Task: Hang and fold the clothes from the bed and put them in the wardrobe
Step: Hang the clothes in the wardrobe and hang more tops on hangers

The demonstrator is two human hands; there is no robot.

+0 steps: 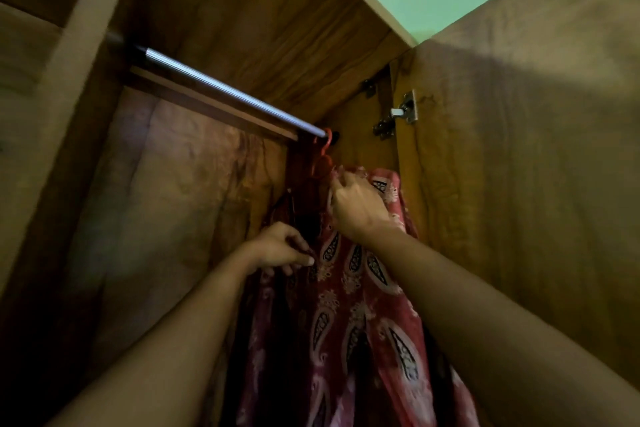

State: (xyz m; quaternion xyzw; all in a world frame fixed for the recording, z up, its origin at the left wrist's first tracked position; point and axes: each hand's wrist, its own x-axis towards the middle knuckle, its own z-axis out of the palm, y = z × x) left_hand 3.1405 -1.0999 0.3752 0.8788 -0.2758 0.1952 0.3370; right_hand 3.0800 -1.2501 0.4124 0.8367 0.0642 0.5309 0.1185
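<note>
Red paisley dress [349,288] is on the orange hanger [323,163], hook over the far right end of the rail [228,92], inside the wardrobe [242,10]. It hangs with its long axis vertical, directly ahead of me. Right hand [356,204] is higher and nearer the hanger, fingers curled on the fabric at the shoulder. Left hand [280,248] is lower, pinching the cloth's left edge. Next is probably squaring the shoulders on the hanger: right hand adjusts, left steadies.
</note>
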